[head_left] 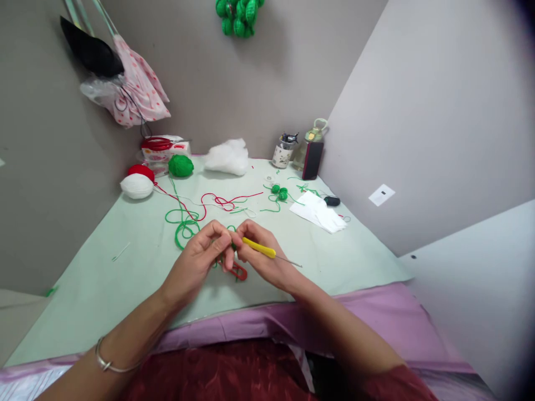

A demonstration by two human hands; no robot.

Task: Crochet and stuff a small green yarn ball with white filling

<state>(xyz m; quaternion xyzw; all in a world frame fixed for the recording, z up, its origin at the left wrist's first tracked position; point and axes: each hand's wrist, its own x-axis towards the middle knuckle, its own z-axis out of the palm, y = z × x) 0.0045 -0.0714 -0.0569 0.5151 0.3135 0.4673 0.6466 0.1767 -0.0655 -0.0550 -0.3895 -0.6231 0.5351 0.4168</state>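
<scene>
My right hand (261, 259) grips a crochet hook with a yellow handle (259, 248); its metal shaft points right. My left hand (200, 256) pinches a small green crocheted piece (232, 236) against the hook, fingers closed. Both hands meet above the pale green table (125, 278). Green yarn (184, 225) trails from the work in loose loops toward a green yarn ball (181, 165). Red-handled scissors (238, 271) lie just under my hands.
A red yarn ball (141, 170) and a white one (136, 186) sit at the far left, with white stuffing (228, 157), a jar (283, 152) and a bottle (311, 147) at the back. White paper (317, 211) and green crocheted bits (279, 192) lie to the right. Bags hang on the wall.
</scene>
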